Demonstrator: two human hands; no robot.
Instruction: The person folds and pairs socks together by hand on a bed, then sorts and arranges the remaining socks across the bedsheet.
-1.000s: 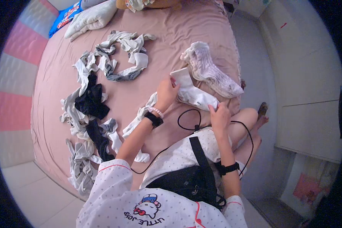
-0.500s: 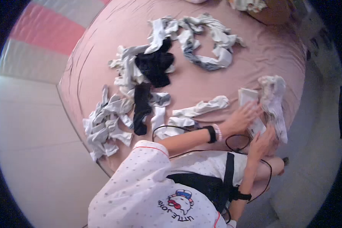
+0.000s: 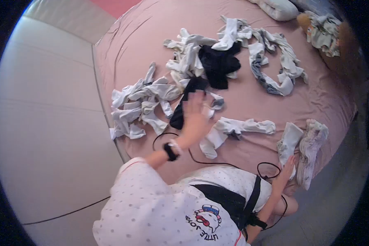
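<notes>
My left hand is reached out over the sock pile, slightly blurred, fingers stretched and holding nothing visible. Beneath and beside it lie a black sock and a white sock with a grey patch; whether it touches them I cannot tell. My right hand rests with straight fingers at the lower end of a flat white sock. Just right of that sock lies a bundle of greyish-white socks. Between my hands are a ribbed white sock and another white sock.
Tangled white socks lie at the bed's left edge. Farther back are a black clothing heap and a ring of white and grey socks. A black cable runs by my lap. A plush toy and a pillow sit at the back right.
My left hand has left the white sock at the right and swung left over the black sock. The right hand stays by the white sock. The view has shifted.
</notes>
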